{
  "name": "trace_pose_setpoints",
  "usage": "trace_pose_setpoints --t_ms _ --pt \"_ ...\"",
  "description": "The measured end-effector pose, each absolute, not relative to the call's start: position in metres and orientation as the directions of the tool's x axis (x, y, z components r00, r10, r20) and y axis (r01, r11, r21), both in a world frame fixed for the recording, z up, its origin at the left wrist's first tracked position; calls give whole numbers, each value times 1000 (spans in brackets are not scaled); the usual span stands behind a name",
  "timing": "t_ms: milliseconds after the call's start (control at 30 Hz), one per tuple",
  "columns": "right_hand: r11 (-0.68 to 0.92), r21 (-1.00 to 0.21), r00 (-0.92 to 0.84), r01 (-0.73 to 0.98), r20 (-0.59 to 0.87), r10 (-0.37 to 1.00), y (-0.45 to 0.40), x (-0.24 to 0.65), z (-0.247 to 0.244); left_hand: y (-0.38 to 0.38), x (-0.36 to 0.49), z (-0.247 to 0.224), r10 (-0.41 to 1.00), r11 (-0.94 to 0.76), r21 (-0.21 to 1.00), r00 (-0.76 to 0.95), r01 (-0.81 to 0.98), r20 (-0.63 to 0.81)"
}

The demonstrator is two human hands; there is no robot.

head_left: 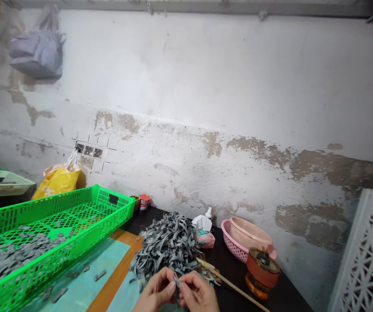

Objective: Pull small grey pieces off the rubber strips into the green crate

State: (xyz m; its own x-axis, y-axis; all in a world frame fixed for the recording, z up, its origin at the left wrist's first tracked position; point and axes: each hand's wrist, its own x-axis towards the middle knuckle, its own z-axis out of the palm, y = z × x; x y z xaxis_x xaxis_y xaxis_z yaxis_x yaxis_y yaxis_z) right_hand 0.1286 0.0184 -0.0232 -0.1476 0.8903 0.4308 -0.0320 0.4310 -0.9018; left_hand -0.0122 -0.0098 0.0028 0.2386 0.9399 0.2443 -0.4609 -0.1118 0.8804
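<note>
Black tabletop (235,271) against stained plaster wall (186,86); left hand (155,290) and right hand (197,294) at 6 o'clock, both closed, pinching one grey strip (177,282).

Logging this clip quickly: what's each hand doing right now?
Left hand: closed, pinching a small grey strip.
Right hand: closed, pinching the same strip.

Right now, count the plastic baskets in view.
4: a green basket at left, a pale one beyond it, a pink one by the wall, a white lattice crate at far right. More may be out of view.
</note>
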Motion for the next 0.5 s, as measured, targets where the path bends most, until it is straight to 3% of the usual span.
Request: trace_pose_setpoints --t_ms 167,500 --pt "445 -894 -92 45 440 893 24 125 -29 -14 -11 10 951 -95 891 223 -445 213" --pt "425 -905 -46 7 424 904 18 122 -18 -1 -9 -8 954 -7 831 246 -556 172"
